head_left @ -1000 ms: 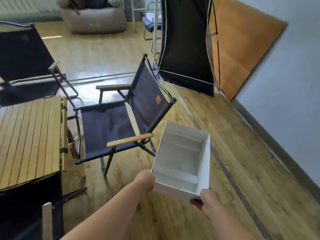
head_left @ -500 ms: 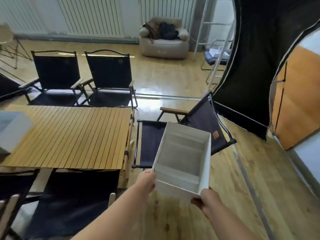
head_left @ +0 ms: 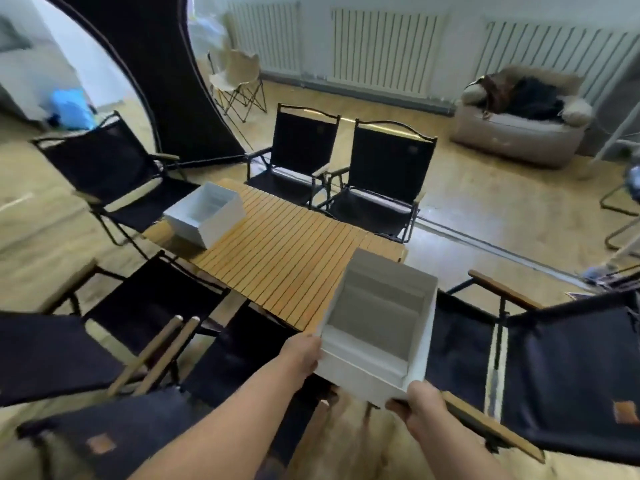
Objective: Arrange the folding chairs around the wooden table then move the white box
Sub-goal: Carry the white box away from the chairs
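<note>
I carry an open, empty white box (head_left: 377,323) in both hands above the near right corner of the slatted wooden table (head_left: 287,258). My left hand (head_left: 303,355) grips its near left corner and my right hand (head_left: 420,405) holds its near right corner. A second white box (head_left: 206,213) sits on the table's far left end. Black folding chairs ring the table: two at the far side (head_left: 381,174), one at the left end (head_left: 104,171), one at the right end (head_left: 561,362), and others on the near side (head_left: 145,306).
A black curved screen (head_left: 166,81) stands at the back left with a beige camp chair (head_left: 239,77) beside it. A grey sofa (head_left: 519,133) with clothes sits by the radiators at the back right. Bare wooden floor lies between the sofa and the table.
My view has swung left from the wall and single chair to the whole table. The box stays gripped in both hands and now hangs over the table's near corner.
</note>
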`<state>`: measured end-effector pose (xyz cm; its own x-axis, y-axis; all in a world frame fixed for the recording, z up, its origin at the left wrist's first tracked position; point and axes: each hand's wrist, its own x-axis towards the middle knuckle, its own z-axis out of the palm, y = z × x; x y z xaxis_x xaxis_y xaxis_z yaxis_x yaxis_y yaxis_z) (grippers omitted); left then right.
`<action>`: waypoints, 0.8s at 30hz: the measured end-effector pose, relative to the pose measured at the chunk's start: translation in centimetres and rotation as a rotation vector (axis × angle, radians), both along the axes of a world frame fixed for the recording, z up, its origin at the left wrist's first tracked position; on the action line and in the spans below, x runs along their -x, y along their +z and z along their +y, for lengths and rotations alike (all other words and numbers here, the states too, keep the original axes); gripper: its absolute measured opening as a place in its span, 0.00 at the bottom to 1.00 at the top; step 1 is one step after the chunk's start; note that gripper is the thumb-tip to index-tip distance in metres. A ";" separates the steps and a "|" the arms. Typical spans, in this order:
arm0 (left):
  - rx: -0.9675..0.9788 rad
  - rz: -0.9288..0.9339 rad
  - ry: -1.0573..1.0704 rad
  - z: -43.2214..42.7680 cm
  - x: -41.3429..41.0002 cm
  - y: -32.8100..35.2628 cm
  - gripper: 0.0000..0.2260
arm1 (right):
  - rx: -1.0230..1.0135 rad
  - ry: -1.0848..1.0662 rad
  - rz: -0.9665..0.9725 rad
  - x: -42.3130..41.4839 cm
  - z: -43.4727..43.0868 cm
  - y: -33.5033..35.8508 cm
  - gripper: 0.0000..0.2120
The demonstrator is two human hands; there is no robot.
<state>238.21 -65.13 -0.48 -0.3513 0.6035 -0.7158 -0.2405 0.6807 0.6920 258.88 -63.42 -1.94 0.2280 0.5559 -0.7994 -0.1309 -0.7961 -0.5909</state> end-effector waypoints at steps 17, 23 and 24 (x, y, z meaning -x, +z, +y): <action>0.006 0.008 0.088 -4.2 19.8 1.2 0.15 | -0.027 0.178 0.057 19.3 -0.6 -0.5 0.12; -0.013 -0.073 -0.001 -2.8 29.0 -1.7 0.12 | 0.016 0.005 0.034 27.7 -3.0 -2.9 0.15; -0.019 -0.087 -0.014 -2.4 30.0 -1.8 0.11 | 0.005 -0.022 0.040 28.9 -3.4 -2.8 0.11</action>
